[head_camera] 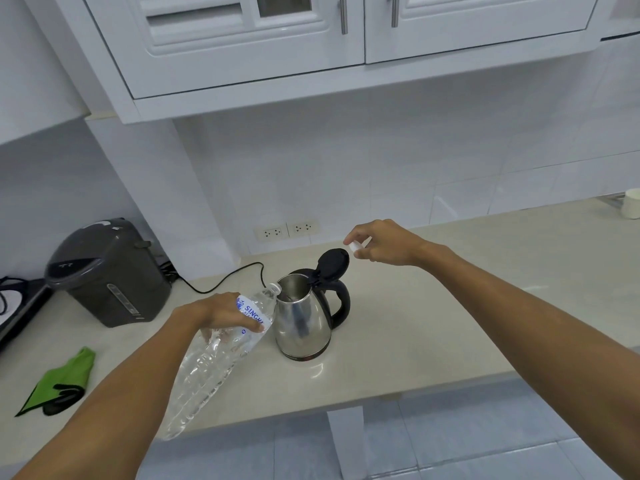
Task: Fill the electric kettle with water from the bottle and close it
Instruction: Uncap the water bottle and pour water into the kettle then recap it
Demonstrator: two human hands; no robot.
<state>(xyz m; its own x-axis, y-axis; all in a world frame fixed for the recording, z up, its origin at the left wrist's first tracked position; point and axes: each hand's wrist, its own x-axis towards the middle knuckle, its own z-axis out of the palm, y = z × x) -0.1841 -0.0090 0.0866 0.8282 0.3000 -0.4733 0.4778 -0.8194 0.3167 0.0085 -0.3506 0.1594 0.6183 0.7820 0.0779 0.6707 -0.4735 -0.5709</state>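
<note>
A steel electric kettle [304,327] with a black handle stands on the beige counter, its black lid [333,263] hinged up and open. My left hand [214,313] grips a clear plastic water bottle [221,355] around its labelled upper part. The bottle is tilted, and its uncapped mouth rests at the kettle's rim on the left. My right hand [377,242] hovers behind and right of the lid, pinching the small white bottle cap [354,246] between its fingertips.
A dark grey hot water dispenser [107,275] stands at the left, its black cord [225,282] running behind the kettle. A green cloth [60,382] lies near the front left edge. Wall sockets [287,231] sit behind. White cabinets [311,46] hang overhead. A white cup [630,204] is far right.
</note>
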